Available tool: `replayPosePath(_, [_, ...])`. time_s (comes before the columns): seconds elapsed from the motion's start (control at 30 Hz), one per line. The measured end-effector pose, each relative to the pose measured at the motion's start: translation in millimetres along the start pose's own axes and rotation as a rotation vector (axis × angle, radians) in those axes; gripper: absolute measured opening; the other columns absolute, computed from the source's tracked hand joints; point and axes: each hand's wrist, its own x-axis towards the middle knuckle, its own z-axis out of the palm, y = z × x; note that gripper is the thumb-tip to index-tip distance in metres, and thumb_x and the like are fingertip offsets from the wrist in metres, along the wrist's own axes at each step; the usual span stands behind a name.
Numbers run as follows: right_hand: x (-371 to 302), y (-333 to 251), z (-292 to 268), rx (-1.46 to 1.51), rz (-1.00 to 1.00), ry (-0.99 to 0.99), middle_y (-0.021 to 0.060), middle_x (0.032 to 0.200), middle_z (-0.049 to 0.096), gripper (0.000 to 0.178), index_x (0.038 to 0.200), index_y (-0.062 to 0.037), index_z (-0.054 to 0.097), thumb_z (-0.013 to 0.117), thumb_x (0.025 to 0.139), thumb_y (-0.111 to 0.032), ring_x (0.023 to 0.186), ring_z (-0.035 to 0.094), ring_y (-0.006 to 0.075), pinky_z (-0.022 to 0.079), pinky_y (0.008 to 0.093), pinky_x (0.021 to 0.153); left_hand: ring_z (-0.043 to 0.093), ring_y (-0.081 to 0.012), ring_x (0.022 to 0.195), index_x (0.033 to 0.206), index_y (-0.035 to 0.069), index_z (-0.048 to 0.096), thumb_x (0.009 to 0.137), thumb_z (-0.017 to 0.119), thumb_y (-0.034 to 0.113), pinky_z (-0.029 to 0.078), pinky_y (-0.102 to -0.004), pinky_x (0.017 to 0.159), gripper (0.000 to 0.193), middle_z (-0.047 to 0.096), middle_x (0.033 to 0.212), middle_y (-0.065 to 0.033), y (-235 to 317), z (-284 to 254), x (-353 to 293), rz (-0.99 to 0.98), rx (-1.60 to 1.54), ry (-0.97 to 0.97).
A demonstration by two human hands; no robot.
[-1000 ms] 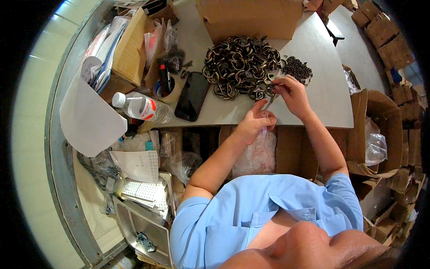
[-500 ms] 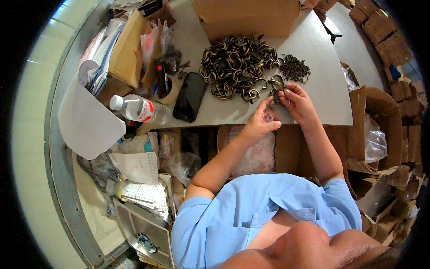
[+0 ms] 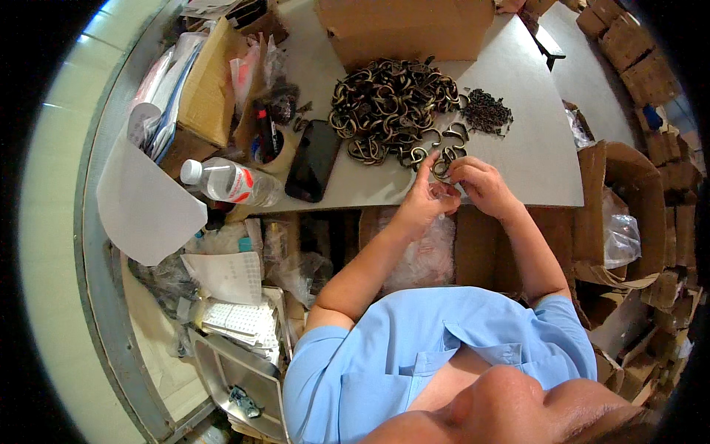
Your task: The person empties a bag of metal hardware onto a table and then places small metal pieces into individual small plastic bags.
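Note:
On the table lies a heap of bronze-coloured curved metal hooks or rings; I cannot tell their exact kind. Just right of it is a small pile of short dark screws or pins. My right hand is closed, pinching a curved bronze metal ring near the table's front edge. Close beside it, my left hand points its index finger up against that ring. Its other fingers curl in; whatever they hold is hidden. A few loose rings lie between the heap and my right hand.
A cardboard box stands behind the heap. Left on the table are a black phone, a clear plastic bottle, a tape roll with a marker, and a box of papers. An open carton stands at the right.
My right hand has moved down and left, bringing a metal ring toward my left hand. My left index finger has straightened upward, and the other fingers have curled in.

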Motion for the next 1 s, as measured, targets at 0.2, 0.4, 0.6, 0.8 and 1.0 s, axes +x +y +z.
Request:
replayPosePath(0.2, [-14.8, 2.9, -0.5, 0.003, 0.03, 0.323, 0.0119, 0.095, 0.062, 0.021, 0.085, -0.0011, 0.058, 0.054, 0.072, 0.015, 0.086, 0.062, 0.0269, 0.051, 0.0327, 0.073, 0.054, -0.0149, 0.076, 0.144, 0.01, 0.011, 0.075, 0.069, 0.002, 0.047, -0.0298, 0.069, 0.091, 0.057, 0.089, -0.0094, -1.1, 4.1, -4.4, -0.021, 0.005, 0.05])
replayPosePath(0.4, [-48.2, 17.6, -23.0, -0.229, 0.161, 0.205, 0.0113, 0.094, 0.063, 0.021, 0.083, -0.0019, 0.059, 0.054, 0.073, 0.015, 0.088, 0.062, 0.0249, 0.05, 0.0326, 0.076, 0.054, -0.0138, 0.086, 0.132, 0.002, 0.026, 0.074, 0.073, 0.007, 0.046, -0.0293, 0.077, 0.075, 0.058, 0.091, -0.0063, -2.0, 4.0, -10.2, -0.042, 0.192, 0.019])
replayPosePath(0.6, [-54.1, 12.6, -28.6, -0.309, 0.146, 0.251, 0.0101, 0.094, 0.065, 0.021, 0.086, -0.0035, 0.063, 0.059, 0.073, 0.013, 0.088, 0.062, 0.0236, 0.05, 0.0317, 0.077, 0.051, -0.0099, 0.085, 0.13, 0.0, 0.027, 0.075, 0.071, 0.008, 0.043, -0.0257, 0.08, 0.071, 0.058, 0.089, -0.0049, -3.3, 9.8, -12.7, -0.039, 0.2, -0.039])
replayPosePath(0.8, [-47.0, 15.4, -12.8, -0.035, 0.402, 0.597, 0.0091, 0.095, 0.065, 0.021, 0.094, -0.0049, 0.067, 0.065, 0.075, 0.004, 0.08, 0.063, 0.0229, 0.05, 0.0304, 0.073, 0.051, -0.0091, 0.083, 0.125, 0.001, 0.032, 0.075, 0.072, 0.01, 0.043, -0.0249, 0.076, 0.065, 0.056, 0.085, -0.0031, -6.8, 28.0, -21.0, -0.132, 0.176, -0.049])
replayPosePath(1.0, [-43.1, 22.6, -18.4, -0.391, 0.356, 0.472, 0.0107, 0.098, 0.062, 0.02, 0.095, -0.005, 0.067, 0.065, 0.075, -0.002, 0.08, 0.061, 0.025, 0.05, 0.0333, 0.071, 0.05, -0.0079, 0.079, 0.118, 0.001, 0.038, 0.075, 0.073, 0.011, 0.043, -0.0238, 0.071, 0.057, 0.053, 0.083, -0.0017, -34.3, 17.6, -18.4, -0.053, 0.335, -0.122])
